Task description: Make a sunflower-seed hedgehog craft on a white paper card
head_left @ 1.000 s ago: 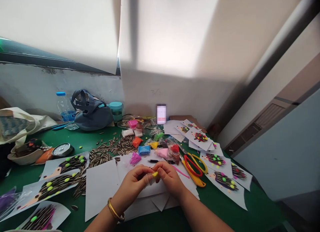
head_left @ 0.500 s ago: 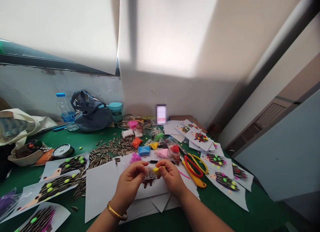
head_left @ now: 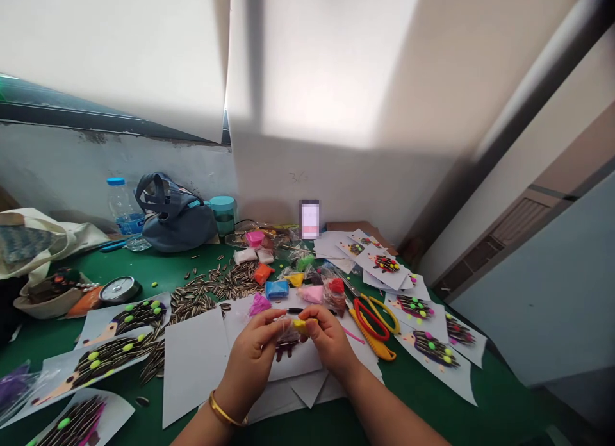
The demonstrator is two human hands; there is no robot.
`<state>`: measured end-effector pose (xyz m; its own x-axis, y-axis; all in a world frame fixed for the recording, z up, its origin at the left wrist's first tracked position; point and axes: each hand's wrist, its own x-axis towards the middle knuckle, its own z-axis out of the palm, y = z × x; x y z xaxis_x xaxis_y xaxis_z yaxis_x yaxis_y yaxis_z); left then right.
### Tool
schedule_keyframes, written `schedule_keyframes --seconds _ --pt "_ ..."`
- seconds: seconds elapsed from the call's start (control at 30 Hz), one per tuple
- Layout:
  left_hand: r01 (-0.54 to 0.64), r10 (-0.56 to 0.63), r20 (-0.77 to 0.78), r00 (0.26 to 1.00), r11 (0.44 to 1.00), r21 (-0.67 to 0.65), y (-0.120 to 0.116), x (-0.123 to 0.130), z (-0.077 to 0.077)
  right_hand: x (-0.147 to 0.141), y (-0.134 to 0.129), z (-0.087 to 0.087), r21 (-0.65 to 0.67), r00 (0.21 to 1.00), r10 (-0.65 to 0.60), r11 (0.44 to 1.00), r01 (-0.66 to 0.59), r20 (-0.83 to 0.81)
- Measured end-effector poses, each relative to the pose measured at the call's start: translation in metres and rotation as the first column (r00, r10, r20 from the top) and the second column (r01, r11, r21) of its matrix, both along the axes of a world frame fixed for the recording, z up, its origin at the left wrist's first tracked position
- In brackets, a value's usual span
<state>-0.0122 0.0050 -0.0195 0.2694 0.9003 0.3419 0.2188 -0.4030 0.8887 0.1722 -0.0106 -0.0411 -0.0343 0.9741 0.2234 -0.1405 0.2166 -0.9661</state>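
Observation:
My left hand (head_left: pixel 254 350), with a gold bangle on the wrist, pinches a crumpled clear plastic bag (head_left: pixel 289 332). In the fingers of my right hand (head_left: pixel 331 345) is a lump of yellow clay (head_left: pixel 302 326), at the bag's right end; whether it is partly inside the bag I cannot tell. Both hands are held close together over a white sheet (head_left: pixel 307 366) bearing a dark hedgehog picture (head_left: pixel 284 350), which they partly cover. Just beyond my fingers lie a black pen (head_left: pixel 294 310) and a packet of magenta clay (head_left: pixel 260 304).
Sunflower seeds (head_left: pixel 206 292) are heaped to the left, near hedgehog pictures (head_left: pixel 108 363). Coloured clay packets, including a blue one (head_left: pixel 277 289), lie behind my hands. Red-and-yellow scissors (head_left: pixel 372 318) and a yellow cutter (head_left: pixel 369 337) are at the right. A phone (head_left: pixel 310 220) leans against the wall.
My left fingers have shifted and curled further over the clear bag, gathering it up. My right hand stays nearly in place, with slightly more yellow clay showing.

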Motion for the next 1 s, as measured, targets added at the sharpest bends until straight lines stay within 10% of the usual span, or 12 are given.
schedule_keyframes --seconds 1.0 --pt "0.118 -0.119 -0.017 0.993 0.990 -0.076 0.0002 0.0032 -0.0011 0.0050 0.0005 0.0001 0.042 0.982 -0.048 0.998 0.041 0.181"
